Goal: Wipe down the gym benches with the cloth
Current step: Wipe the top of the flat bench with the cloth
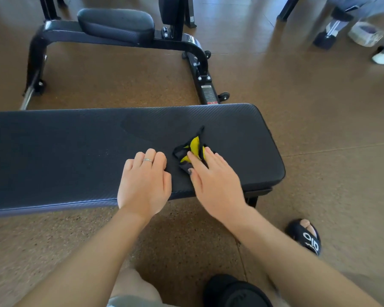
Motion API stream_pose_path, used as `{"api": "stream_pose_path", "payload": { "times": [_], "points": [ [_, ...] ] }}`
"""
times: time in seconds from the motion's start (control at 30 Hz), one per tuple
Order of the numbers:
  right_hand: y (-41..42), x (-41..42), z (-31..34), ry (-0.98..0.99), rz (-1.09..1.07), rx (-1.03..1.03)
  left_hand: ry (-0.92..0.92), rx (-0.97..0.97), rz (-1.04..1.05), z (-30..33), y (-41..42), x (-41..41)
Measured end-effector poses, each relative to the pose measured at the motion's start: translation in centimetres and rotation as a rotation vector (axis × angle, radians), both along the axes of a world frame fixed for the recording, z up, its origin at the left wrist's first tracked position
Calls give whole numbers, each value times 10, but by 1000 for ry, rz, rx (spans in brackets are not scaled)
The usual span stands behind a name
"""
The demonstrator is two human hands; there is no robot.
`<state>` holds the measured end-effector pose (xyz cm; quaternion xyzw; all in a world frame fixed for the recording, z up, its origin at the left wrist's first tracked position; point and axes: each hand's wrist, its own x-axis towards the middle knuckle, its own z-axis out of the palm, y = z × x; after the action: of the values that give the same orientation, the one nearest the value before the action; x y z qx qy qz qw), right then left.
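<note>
Cloth [192, 151] under flat right hand [211, 176] on bench [75, 151], left hand [145, 180] curled, holding nothing

Bright, even daylight; window glare on the floor [242, 25]; wide-angle bending and blur toward edges.
</note>
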<state>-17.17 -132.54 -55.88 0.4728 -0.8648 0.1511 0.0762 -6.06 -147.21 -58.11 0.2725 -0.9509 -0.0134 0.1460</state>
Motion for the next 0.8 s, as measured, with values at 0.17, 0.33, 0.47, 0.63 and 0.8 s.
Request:
{"api": "stream_pose_path", "payload": {
  "times": [0.17,0.33,0.47,0.63,0.8],
  "points": [
    [19,-81,3,-20,-247,54,12,13,-7,1,-1,1],
    [5,-37,-1,66,-305,-8,6,-3,-3,0,0,0],
    [6,-5,-2,-27,-51,41,-12,-14,-3,2,1,0],
    [16,-69,3,-80,-43,119,-17,-3,11,2,1,-1],
    [24,-117,8,-83,-82,94,-2,1,40,2,4,-3]
  ]
}}
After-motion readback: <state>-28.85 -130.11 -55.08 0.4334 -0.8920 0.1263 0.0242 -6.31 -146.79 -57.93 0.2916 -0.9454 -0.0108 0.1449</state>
